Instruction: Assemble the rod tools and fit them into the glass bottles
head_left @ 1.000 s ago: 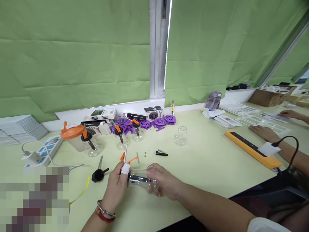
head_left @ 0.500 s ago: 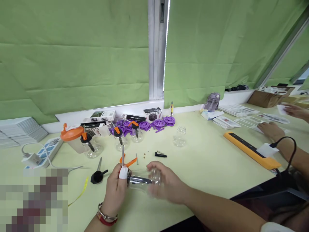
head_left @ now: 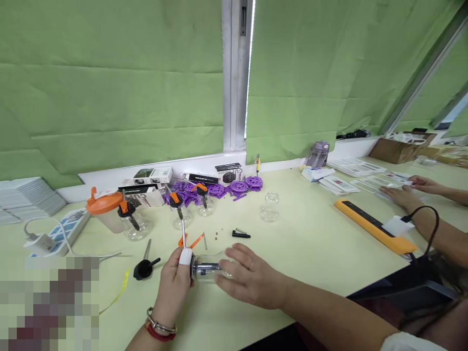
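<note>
My left hand (head_left: 174, 285) is closed round the black-capped neck of a small clear glass bottle (head_left: 206, 267) lying sideways just above the table, and a thin metal rod (head_left: 183, 233) sticks up from that grip. A white wrap covers one left fingertip. My right hand (head_left: 252, 279) curls its fingers over the bottle's body from the right. Orange plastic pieces (head_left: 193, 241) lie on the table just behind the bottle.
Behind stand three clear bottles with black-and-orange tops (head_left: 128, 220), an empty bottle (head_left: 269, 206), purple wheels (head_left: 219, 189), small boxes (head_left: 152, 175), an orange-lidded jar (head_left: 104, 209). A black funnel-like cap (head_left: 143, 267) lies left. Another person's hands (head_left: 404, 197) handle cards beside an orange bar (head_left: 373, 225).
The bottle and both my hands have shifted slightly left and away from me. My right fingers have spread further along the bottle. The other person's hands have moved among the cards.
</note>
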Tool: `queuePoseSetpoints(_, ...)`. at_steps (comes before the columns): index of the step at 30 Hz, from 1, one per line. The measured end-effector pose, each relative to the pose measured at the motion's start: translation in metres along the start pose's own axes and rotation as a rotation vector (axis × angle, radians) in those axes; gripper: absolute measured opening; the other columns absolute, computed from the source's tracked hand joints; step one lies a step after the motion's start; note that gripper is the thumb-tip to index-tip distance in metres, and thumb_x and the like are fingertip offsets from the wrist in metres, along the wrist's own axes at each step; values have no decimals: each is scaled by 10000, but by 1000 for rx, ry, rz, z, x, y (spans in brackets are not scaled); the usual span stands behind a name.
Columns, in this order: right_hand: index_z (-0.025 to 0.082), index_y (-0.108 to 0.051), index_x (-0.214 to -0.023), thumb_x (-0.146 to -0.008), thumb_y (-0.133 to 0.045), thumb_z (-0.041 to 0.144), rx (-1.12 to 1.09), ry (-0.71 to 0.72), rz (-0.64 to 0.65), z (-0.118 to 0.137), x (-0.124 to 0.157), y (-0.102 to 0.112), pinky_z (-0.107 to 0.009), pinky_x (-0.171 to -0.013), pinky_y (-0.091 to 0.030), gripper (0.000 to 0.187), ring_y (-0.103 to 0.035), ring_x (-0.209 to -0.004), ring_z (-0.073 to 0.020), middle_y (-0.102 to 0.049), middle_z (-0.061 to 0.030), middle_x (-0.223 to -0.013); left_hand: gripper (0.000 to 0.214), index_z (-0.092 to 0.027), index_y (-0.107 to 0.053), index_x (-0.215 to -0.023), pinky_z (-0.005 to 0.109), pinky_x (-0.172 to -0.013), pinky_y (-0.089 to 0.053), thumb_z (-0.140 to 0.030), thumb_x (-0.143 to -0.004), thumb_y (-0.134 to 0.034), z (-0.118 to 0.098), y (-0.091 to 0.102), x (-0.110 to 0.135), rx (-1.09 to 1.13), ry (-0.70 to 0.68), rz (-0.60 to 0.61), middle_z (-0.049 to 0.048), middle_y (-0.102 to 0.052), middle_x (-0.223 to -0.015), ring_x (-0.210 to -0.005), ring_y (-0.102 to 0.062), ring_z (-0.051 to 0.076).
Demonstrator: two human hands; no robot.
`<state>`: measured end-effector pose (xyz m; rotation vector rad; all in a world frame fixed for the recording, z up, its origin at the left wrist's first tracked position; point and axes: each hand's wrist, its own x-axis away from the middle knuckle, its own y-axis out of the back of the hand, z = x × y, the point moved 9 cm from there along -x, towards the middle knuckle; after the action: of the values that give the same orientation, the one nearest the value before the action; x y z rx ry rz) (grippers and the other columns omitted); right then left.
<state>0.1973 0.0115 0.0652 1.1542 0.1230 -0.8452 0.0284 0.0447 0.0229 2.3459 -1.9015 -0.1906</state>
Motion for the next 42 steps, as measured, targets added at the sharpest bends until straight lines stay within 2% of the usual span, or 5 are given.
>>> queuePoseSetpoints(7, 430, -625, -1037, -813, -594, 189, -92, 22, 120, -10, 11, -13, -368, -1051, -412, 331, -581, -1085, -150, -663, 68, -1095, 419, -191, -521, -700, 187, -321, -247, -602, -775, -488, 14, -10, 4, 50, 215, 13, -66, -389, -431, -341, -332, 83)
queuePoseSetpoints(12, 253, -369, -1389, -710, -680, 397, 2, -230, -19, -22, 7, 10, -531, -1065, -298, 761, -307, -1337, -313, -305, -122, -1476, 296, -196, -560, -712, 207, -429, -327, -479, -795, -539, -14, 0, 7, -109, -98, -43, -33, -457, -482, -446, -413, 116)
queuePoseSetpoints(15, 233, -197, -1461, -690, -680, 456, -110, -470, 120, -39, 10, -1, -418, -943, -456, 936, -477, -1205, -283, -318, -163, -1453, 213, -198, -596, -756, 219, -485, -339, -411, -759, -604, -29, -5, 13, -179, -277, -15, -24, -488, -512, -488, -422, 126)
queuePoseSetpoints(23, 225, -523, -1227, -737, -555, 66, 526, -210, -240, -32, 18, 24, -544, -997, -364, 516, -410, -1218, -321, -527, -130, -1220, 330, -214, -496, -634, 220, -395, -307, -497, -806, -503, 1, 20, -4, -76, 16, -144, -37, -427, -440, -399, -397, 124)
queuePoseSetpoints(42, 184, -520, -1079, -662, -655, 493, -8, -1017, -502, -170, 119, 76, -367, -789, -457, 537, -578, -921, -244, -609, -84, -1026, 423, -185, -553, -751, 211, -339, -308, -592, -804, -452, 23, 13, -14, 99, 112, -67, -24, -473, -441, -361, -413, 115)
